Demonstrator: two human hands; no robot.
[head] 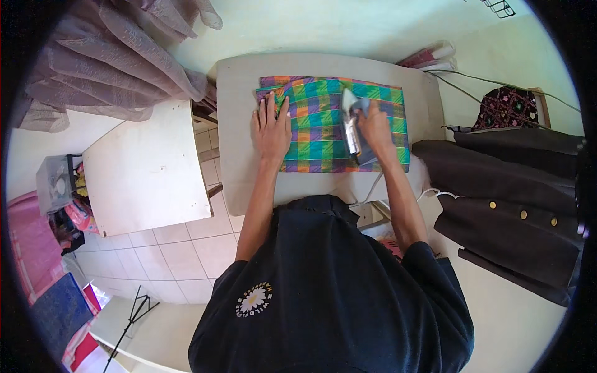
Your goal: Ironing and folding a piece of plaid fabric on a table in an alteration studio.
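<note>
A folded plaid cloth (312, 130) in green, purple and orange lies on a padded, cloth-covered ironing surface (317, 63). Flat on its left end rests my left hand (272, 133), fingers spread, beside a small bunched fold near the upper left. My right hand (377, 128) grips the handle of a clothes iron (350, 126), which sits on the right half of the cloth with its tip pointing away from me. The iron is slightly blurred. Its pale cord (373, 186) trails down from the heel over the near edge of the surface.
Left stands a white tabletop (147, 172); a greyish curtain (140, 51) hangs above it. A dark garment with gold buttons (508, 186) hangs at right. Wires (494, 79) run along the right wall. A black metal stand (126, 326) is at lower left.
</note>
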